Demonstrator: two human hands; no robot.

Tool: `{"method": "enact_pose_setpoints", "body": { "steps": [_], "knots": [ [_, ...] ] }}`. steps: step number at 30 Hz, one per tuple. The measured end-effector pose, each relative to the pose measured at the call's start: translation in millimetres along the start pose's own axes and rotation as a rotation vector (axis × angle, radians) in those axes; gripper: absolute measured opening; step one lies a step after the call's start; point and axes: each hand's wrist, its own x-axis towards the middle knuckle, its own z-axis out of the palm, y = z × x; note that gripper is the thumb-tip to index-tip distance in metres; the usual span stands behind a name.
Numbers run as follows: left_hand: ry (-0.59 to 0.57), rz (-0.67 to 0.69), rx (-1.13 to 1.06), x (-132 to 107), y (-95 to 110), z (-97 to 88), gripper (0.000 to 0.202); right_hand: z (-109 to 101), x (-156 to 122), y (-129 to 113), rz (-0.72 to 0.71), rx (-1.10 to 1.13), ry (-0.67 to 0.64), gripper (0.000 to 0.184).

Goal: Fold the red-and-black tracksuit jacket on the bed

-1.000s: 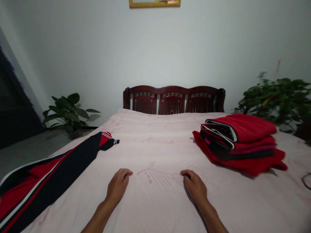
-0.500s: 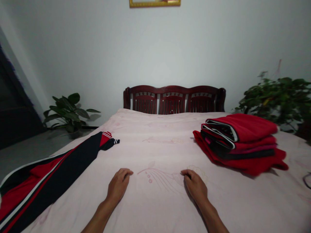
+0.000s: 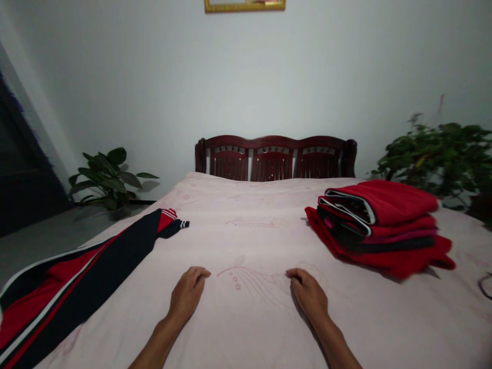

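My left hand (image 3: 189, 290) rests on the pale pink bedsheet (image 3: 246, 328), its fingers curled together with nothing in them. Opposite it, my right hand (image 3: 308, 293) lies on the same sheet, closed in a similar way and holding nothing. Between the two hands shows a printed flower pattern. To the left of my left hand, apart from it, a navy and red jacket (image 3: 111, 269) with white stripes is spread along the bed's edge. A stack of folded red and dark clothes (image 3: 384, 225) sits beyond my right hand, to the right.
A dark red wooden headboard (image 3: 272, 159) stands against the wall at the far end. Potted plants are at the left (image 3: 109, 177) and right (image 3: 442, 154) of the bed. A thin dark loop (image 3: 485, 286) lies at the right edge. A gold frame (image 3: 245, 7) hangs above.
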Motion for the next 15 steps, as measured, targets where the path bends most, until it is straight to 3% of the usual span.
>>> {"method": "enact_pose_setpoints", "body": {
  "steps": [15],
  "knots": [
    [-0.005,0.008,0.017,-0.5,-1.5,0.7,0.027,-1.3,-0.3,-1.4,0.002,-0.006,-0.013,0.035]
  ]
}}
